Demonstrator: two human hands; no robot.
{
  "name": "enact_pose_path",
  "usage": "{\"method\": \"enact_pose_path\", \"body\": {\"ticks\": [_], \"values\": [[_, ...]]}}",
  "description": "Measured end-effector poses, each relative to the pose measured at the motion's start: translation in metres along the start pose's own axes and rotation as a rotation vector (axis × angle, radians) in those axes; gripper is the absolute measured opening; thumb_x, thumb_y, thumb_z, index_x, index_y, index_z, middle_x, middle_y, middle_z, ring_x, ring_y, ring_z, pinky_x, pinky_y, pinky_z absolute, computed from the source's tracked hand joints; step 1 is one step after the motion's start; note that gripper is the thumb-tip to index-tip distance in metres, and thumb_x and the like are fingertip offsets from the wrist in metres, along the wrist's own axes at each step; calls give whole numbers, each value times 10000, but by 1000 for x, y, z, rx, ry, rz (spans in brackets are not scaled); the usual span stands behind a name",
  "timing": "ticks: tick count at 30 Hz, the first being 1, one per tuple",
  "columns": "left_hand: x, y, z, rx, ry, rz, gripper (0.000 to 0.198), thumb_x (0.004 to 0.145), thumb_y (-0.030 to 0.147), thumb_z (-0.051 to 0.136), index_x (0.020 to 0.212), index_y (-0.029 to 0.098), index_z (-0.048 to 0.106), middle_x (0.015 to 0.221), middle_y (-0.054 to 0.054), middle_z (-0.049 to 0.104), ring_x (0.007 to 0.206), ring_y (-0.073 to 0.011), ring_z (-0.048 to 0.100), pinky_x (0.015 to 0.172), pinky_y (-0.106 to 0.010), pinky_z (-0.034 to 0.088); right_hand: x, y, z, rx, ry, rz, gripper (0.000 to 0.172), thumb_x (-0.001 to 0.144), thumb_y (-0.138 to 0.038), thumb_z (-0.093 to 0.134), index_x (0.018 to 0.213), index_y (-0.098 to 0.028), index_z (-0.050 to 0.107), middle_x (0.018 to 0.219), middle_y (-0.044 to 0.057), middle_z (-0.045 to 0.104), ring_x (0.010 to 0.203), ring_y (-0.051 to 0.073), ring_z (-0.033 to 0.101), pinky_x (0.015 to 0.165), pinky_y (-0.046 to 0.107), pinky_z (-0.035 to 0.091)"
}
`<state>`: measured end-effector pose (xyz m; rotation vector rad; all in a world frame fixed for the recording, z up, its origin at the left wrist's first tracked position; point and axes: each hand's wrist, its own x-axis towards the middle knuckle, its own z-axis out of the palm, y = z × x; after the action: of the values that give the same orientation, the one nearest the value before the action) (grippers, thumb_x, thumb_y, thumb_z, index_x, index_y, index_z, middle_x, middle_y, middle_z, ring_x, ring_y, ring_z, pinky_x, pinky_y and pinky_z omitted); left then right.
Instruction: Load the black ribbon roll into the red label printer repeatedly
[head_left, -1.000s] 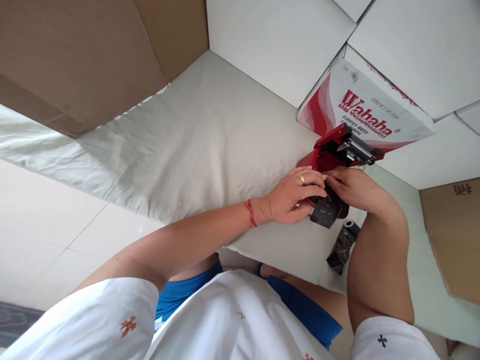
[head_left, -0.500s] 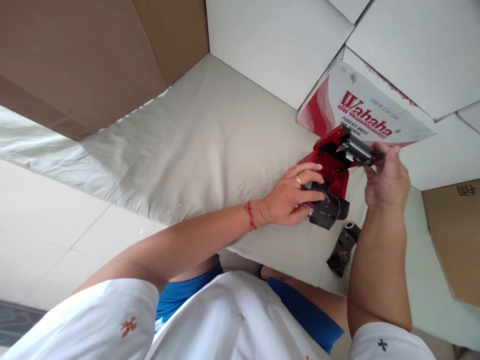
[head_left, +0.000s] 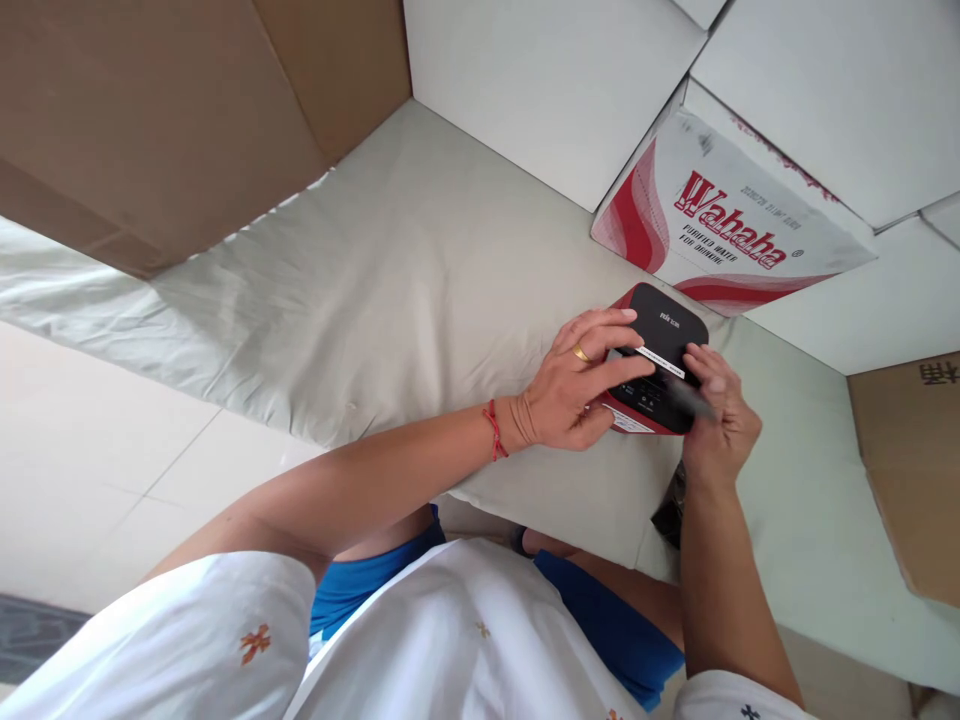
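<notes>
A small red and black label printer (head_left: 670,318) sits on the pale cloth, its black lid down. My left hand (head_left: 581,385) grips its left side, with fingers reaching over the top and the thumb near the front edge. On the right side, my right hand (head_left: 720,410) curls its fingers over the lid's edge. Between the two hands, a dark strip (head_left: 686,396) sticks out over the printer's top, blurred by motion. Partly hidden behind my right forearm lies a dark roll (head_left: 666,518) on the cloth.
A white and red water carton (head_left: 735,230) stands just behind the printer, against white boxes (head_left: 540,90). A large brown cardboard box (head_left: 165,120) is at the far left, another brown box (head_left: 907,470) at the right. The pale cloth (head_left: 390,290) covers the seat-like surface.
The printer's lid was raised and has come down shut. My right hand moved left and toward me with it. My left hand stayed nearly in place; the dark roll became more covered.
</notes>
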<state>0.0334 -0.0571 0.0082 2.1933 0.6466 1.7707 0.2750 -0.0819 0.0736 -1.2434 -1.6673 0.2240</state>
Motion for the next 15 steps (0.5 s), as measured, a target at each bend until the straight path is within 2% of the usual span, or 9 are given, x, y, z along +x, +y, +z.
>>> {"method": "enact_pose_path", "body": {"ticks": [3,6,9,15], "values": [[5,-5,-9,-98,-60,-134,724,1083,560,552,1750,287,487,1726,-178,687,1704,-416,596,1498,-732,303,-9,5,4,-10,-1,-10,482,1205,-607,573,1246,-277,922,1401,90,897,1515,336,759,1396,690,498],[10,-12,-17,-238,-159,-267,729,1141,576,521,1809,303,427,1718,-157,724,1642,-381,670,1514,-686,279,-10,6,10,18,46,-3,518,1216,-601,545,1237,-255,929,1374,111,897,1511,353,756,1378,720,506],[15,-14,-22,-309,-181,-349,673,1185,624,477,1777,305,498,1651,-150,779,1609,-360,697,1505,-656,300,-10,5,13,47,62,-12,540,1227,-595,520,1230,-254,938,1357,114,900,1492,355,765,1371,733,507],[26,-8,-22,-315,-95,-421,678,1223,711,321,1590,249,656,1437,-147,876,1461,-313,784,1501,-612,321,-10,4,11,65,42,-18,541,1243,-573,495,1238,-271,943,1355,95,907,1486,336,771,1381,713,504]]}}
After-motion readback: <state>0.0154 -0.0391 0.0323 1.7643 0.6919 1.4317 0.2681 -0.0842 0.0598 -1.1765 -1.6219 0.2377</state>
